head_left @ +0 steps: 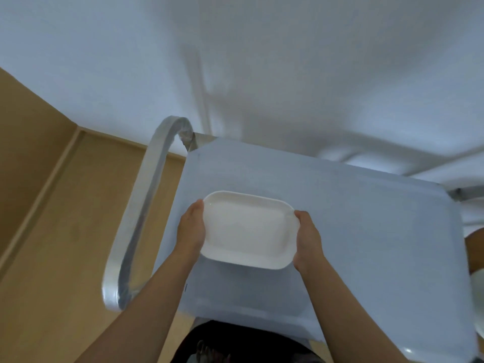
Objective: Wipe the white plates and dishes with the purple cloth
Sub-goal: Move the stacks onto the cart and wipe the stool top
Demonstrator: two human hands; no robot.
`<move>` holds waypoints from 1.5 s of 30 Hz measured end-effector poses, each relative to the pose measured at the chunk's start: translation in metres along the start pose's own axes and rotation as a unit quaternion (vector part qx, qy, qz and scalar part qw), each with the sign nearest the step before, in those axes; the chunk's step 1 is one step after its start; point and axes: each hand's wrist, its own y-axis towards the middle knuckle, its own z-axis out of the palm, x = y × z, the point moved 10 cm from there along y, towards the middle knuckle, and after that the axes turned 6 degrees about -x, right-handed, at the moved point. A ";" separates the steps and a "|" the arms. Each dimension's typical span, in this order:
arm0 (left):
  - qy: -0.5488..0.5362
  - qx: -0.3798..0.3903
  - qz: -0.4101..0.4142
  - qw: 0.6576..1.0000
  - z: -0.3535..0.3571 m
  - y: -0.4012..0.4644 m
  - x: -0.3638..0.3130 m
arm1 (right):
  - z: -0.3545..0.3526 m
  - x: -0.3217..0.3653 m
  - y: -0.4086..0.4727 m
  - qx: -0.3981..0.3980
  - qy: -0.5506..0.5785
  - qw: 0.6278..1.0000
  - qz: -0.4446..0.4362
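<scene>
A white rectangular dish [247, 229] with rounded corners is held over the pale blue-grey tabletop [366, 231]. My left hand [191, 229] grips its left short edge, thumb on the rim. My right hand [307, 238] grips its right short edge the same way. The dish faces up and its inside looks bare. No purple cloth shows in this view.
A silver metal tube handle [146, 205] loops along the table's left side over a tan wooden floor [65, 218]. A white wall [262, 61] rises behind the table. Part of another white item [478, 297] shows at the right edge.
</scene>
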 end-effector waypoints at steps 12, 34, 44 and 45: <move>0.283 -0.104 0.232 0.925 -0.023 -0.027 -0.053 | -0.036 0.028 -0.001 -0.009 -0.170 0.966 -0.194; 0.412 0.264 0.660 0.570 0.334 -0.512 0.051 | -0.521 -0.065 -0.062 -0.224 -0.434 0.781 -0.390; 0.406 0.392 0.515 0.646 0.437 -0.569 0.099 | -0.613 -0.072 -0.009 -0.229 -0.400 0.827 -0.321; 0.382 0.399 0.465 0.691 0.449 -0.564 0.104 | -0.618 -0.068 -0.001 -0.225 -0.394 0.833 -0.317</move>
